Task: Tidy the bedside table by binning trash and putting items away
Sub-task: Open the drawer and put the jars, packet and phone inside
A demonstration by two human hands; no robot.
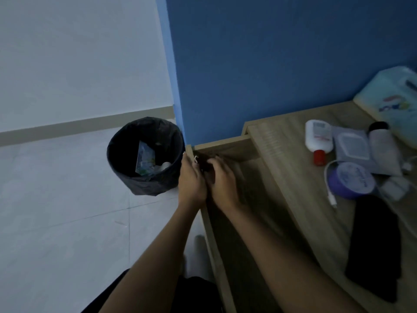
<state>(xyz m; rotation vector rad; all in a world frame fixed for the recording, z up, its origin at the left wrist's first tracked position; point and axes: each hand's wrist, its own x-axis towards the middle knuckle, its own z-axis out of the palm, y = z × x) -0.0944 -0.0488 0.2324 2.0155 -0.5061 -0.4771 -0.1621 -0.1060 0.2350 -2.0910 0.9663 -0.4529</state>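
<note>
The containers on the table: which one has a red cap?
The white bottle lying at the table's far edge; its cap points toward the camera. The grey bottle has a black cap, the round tub a purple lid.

Both your hands are stretched forward and meet close together, side by side.

Your left hand (pixel 191 177) is seen from the back, with the fingers pointing away from you and curled down at the tips. Your right hand (pixel 222 179) is just beside it, also with the back up, and its fingers are bent as if they pinch something small and dark; what it is, I cannot tell. The two hands touch or nearly touch at the wrists. Both forearms are bare and come up from the bottom of the view, the left one more straight, the right one coming in at an angle from the lower right.
</note>
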